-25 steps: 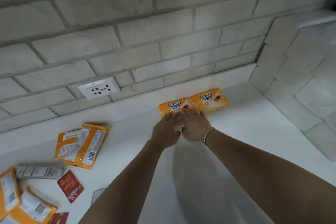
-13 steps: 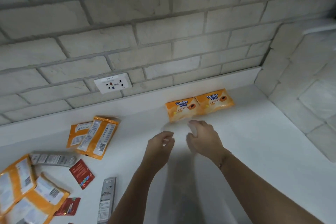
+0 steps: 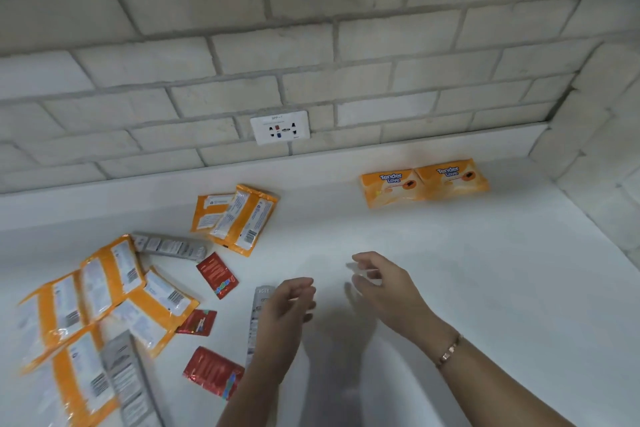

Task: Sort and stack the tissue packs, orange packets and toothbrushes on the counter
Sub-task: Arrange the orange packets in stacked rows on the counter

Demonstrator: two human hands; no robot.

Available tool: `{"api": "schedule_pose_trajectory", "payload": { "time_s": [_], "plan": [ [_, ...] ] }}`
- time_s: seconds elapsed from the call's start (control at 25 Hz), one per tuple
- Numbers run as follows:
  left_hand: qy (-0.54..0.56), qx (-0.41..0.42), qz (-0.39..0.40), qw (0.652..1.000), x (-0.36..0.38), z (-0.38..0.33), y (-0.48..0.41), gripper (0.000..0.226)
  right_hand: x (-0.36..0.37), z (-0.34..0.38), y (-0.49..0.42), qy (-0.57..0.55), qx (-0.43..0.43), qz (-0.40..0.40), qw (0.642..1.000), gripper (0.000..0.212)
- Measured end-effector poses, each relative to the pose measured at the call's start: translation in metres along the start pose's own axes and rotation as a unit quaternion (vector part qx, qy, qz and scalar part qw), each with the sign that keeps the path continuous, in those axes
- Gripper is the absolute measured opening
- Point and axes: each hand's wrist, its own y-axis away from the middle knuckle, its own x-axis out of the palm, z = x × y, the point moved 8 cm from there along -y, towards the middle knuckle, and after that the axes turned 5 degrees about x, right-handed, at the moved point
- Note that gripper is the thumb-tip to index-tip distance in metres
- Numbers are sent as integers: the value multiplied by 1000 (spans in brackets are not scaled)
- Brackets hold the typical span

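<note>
We hold our left hand (image 3: 289,305) and right hand (image 3: 384,288) empty, fingers loosely curled, slightly apart above the surface (image 3: 485,288). Two Tender Love tissue packs (image 3: 424,182) lie side by side near its back right corner, well beyond both hands; the scattered orange packets (image 3: 107,308) lie toward its left edge.

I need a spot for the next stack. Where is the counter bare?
Bare: the counter right of the right hand, in front of the two Tender Love packs. Also the strip under the wall socket. Crowded: left of the left hand, with orange packets.
</note>
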Motion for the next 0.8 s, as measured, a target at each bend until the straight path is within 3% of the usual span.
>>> {"api": "schedule_pose_trajectory", "payload": {
  "time_s": [0.08,0.24,0.52,0.56,0.64,0.72,0.8],
  "plan": [
    [33,-17,1,999,-17,-1,6,13,10,1,8,-68,35,14,997,26],
    [71,-32,-24,997,-66,-1,26,12,32,0,23,-103,54,26,993,25],
    [77,-13,-163,984,-175,21,64,12,100,23,49,-107,76,107,986,19],
    [35,0,-186,982,-190,21,69,12,110,27,51,-99,72,117,985,19],
    [-153,56,-208,964,-210,10,72,13,126,36,55,-87,62,133,985,18],
    [-396,122,-192,890,-215,-4,59,31,136,42,58,-75,57,145,985,17],
    [-552,113,-133,815,-213,-3,29,56,144,44,62,-69,58,152,984,16]
  ]
}}
